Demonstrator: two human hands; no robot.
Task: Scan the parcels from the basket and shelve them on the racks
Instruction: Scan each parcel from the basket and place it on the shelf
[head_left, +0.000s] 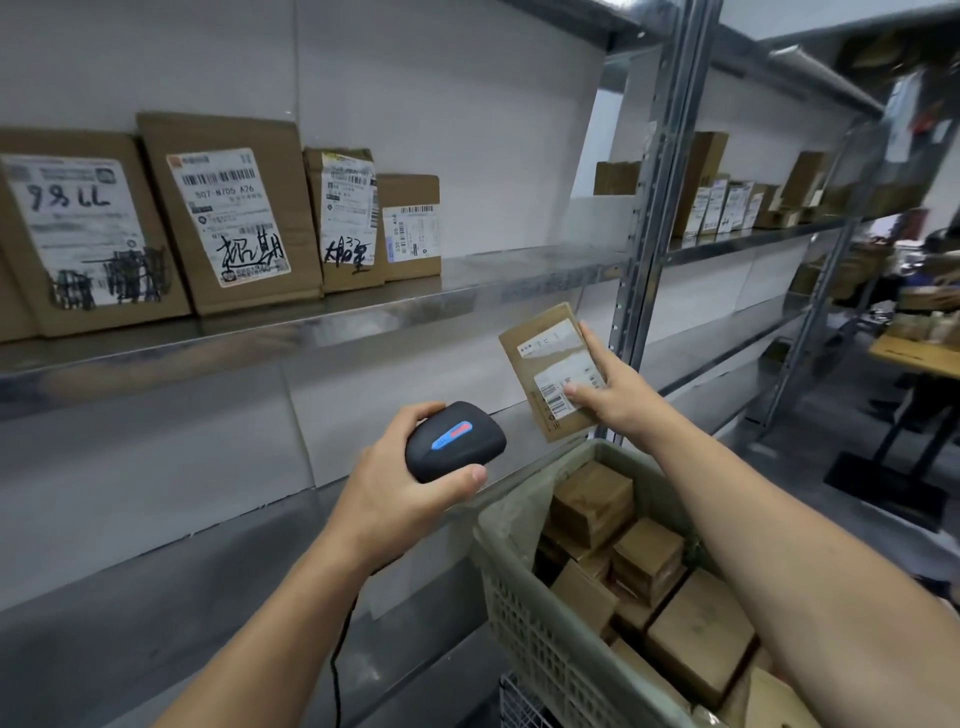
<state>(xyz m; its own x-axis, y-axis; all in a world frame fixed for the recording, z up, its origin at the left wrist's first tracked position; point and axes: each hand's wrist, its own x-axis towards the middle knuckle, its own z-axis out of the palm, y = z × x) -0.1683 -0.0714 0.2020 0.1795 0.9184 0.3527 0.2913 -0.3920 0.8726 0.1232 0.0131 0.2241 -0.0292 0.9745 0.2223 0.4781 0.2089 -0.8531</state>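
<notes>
Parcel (550, 371) stands pinched in the right hand (613, 400), just above the basket (524, 613) rim; the left hand (395, 493) grips the scanner (452, 441). Four labelled parcels (239, 218) lean on the upper shelf (519, 275), with bare metal running right to the post (644, 234).

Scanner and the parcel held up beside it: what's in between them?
Nothing: in the head view the gap from the scanner to the parcel is bare, with only the rack's grey panel behind it.
</notes>
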